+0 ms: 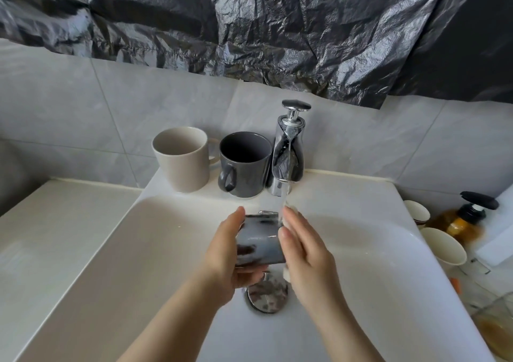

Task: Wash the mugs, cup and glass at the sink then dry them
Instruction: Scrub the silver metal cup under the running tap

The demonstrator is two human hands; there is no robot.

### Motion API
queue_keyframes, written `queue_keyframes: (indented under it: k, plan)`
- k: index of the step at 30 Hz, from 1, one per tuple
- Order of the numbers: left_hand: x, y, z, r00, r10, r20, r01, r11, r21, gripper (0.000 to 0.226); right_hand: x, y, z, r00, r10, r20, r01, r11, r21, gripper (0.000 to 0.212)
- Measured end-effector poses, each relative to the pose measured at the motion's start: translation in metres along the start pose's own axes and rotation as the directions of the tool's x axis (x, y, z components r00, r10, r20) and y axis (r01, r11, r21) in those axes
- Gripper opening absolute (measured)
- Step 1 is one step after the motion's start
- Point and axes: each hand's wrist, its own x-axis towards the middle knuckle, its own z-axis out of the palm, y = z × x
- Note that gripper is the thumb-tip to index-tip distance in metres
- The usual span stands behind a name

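Observation:
My left hand (224, 253) grips a dark grey mug (258, 242) that lies on its side over the white sink basin (125, 250). Water runs from the chrome tap (288, 150) onto the mug's far end. My right hand (302, 247) holds a white sponge (287, 275) against the mug's right end; only the sponge's ends show past the hand. A beige mug (180, 159) and a second dark grey mug (244, 164) stand upright on the ledge left of the tap. Two white cups (444, 247) stand at the right, and a clear glass (494, 322) sits at the lower right.
The chrome drain plug (266, 292) lies below the hands. An amber pump bottle (466, 220) stands on the right counter behind the cups. Grey tiles and crumpled black plastic sheet (277, 28) cover the wall. A pale counter (55, 209) lies left of the basin.

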Motion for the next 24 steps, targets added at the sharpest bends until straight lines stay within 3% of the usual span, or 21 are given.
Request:
queue_keyframes:
  k: [1,3,5,6,8,9,10,11,13,15,16,17,19,20,22,23,24]
  plan:
    - [-0.001,0.002,-0.001,0.999,-0.044,-0.012,0.043,0.998,-0.055,0.033,-0.001,0.002,0.002,0.994,-0.106,0.018,0.107,0.992,-0.067,0.025]
    - [0.002,0.005,-0.004,1.000,-0.023,-0.014,0.022,1.000,-0.015,0.031,0.000,0.006,0.006,0.983,-0.183,0.018,0.183,0.983,-0.021,0.031]
    - [0.005,0.007,-0.007,0.993,0.121,0.018,-0.122,0.982,0.147,0.030,0.001,0.004,0.003,0.997,-0.066,-0.050,0.076,0.973,0.216,0.029]
    - [0.005,0.008,-0.007,0.976,0.205,0.074,-0.216,0.948,0.233,0.028,0.002,0.003,0.001,0.996,0.058,-0.064,-0.028,0.918,0.396,0.028]
    - [0.000,0.009,-0.006,0.931,0.298,0.212,-0.353,0.882,0.311,0.025,0.004,-0.004,-0.002,0.933,0.357,0.054,-0.292,0.658,0.694,0.024]
    - [-0.002,0.009,-0.005,0.918,0.315,0.241,-0.381,0.870,0.315,0.024,0.005,-0.008,-0.004,0.874,0.461,0.156,-0.403,0.507,0.762,0.020]
    - [-0.004,0.009,-0.003,0.917,0.324,0.231,-0.384,0.873,0.302,0.024,0.005,-0.008,-0.004,0.828,0.519,0.212,-0.464,0.423,0.779,0.024]
    - [-0.005,0.008,-0.002,0.924,0.330,0.192,-0.373,0.887,0.273,0.024,0.005,-0.009,-0.003,0.820,0.528,0.222,-0.478,0.416,0.773,0.027]
    - [-0.002,0.005,0.001,0.936,0.344,0.069,-0.351,0.908,0.230,0.024,0.003,-0.005,0.002,0.899,0.435,0.054,-0.342,0.619,0.707,0.019]
    - [0.001,0.001,0.002,0.928,0.370,-0.032,-0.352,0.905,0.239,0.017,-0.002,-0.002,0.010,0.978,0.164,-0.127,-0.085,0.876,0.474,0.020]
    - [0.003,0.000,0.002,0.926,0.373,-0.057,-0.349,0.904,0.246,0.013,-0.004,0.002,0.015,0.988,-0.048,-0.148,0.085,0.963,0.257,0.028]
    - [0.004,-0.002,0.001,0.928,0.368,-0.056,-0.343,0.904,0.256,0.013,-0.007,0.007,0.020,0.967,-0.225,-0.122,0.229,0.973,0.025,0.038]
    - [0.006,-0.002,-0.003,0.925,0.379,0.004,-0.361,0.878,0.314,0.018,-0.008,0.021,0.024,0.924,-0.377,-0.064,0.353,0.904,-0.241,0.043]
    - [0.006,-0.002,-0.005,0.916,0.399,0.043,-0.387,0.851,0.356,0.018,-0.007,0.021,0.023,0.934,-0.343,-0.100,0.312,0.919,-0.240,0.036]
    - [0.005,0.000,-0.007,0.895,0.429,0.127,-0.441,0.798,0.410,0.017,-0.004,0.003,0.012,0.992,0.001,-0.125,0.009,0.997,0.077,0.020]
    - [0.003,0.001,-0.007,0.888,0.428,0.166,-0.456,0.784,0.421,0.017,0.000,0.000,0.007,0.978,0.205,-0.033,-0.183,0.928,0.324,0.016]
    - [0.002,0.001,-0.007,0.885,0.423,0.193,-0.465,0.783,0.414,0.018,0.002,-0.003,0.002,0.930,0.352,0.110,-0.356,0.779,0.516,0.016]
